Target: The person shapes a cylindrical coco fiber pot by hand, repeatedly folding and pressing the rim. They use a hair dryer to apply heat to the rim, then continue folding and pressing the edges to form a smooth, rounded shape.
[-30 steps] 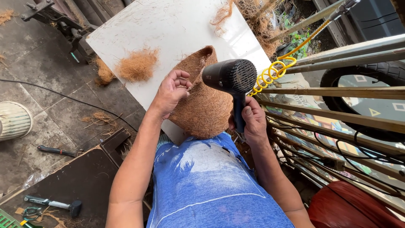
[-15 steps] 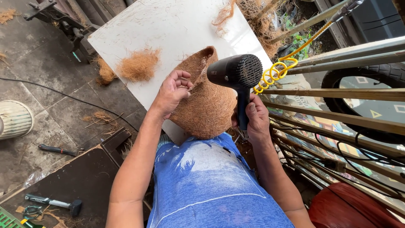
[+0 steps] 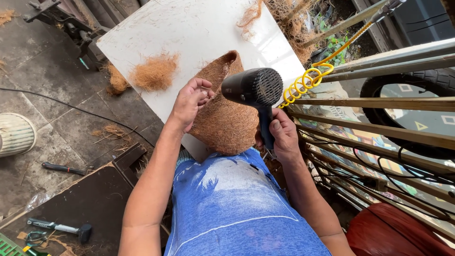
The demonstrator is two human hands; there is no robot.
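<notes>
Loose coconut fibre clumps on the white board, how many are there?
3: a big clump at the white board's left edge, a smaller one hanging off beside it, a wisp at the top edge. More may hide under the fibre shell.

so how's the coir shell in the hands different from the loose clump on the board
The coir shell is pressed into a firm, rounded cup; the loose fibre clump is a fluffy, shapeless tuft. The shell looks darker brown and larger, the clump paler, orange and smaller. The left hand grips the shell's rim; the clump lies untouched on the white board. Both look like the same coarse fibre.
</notes>
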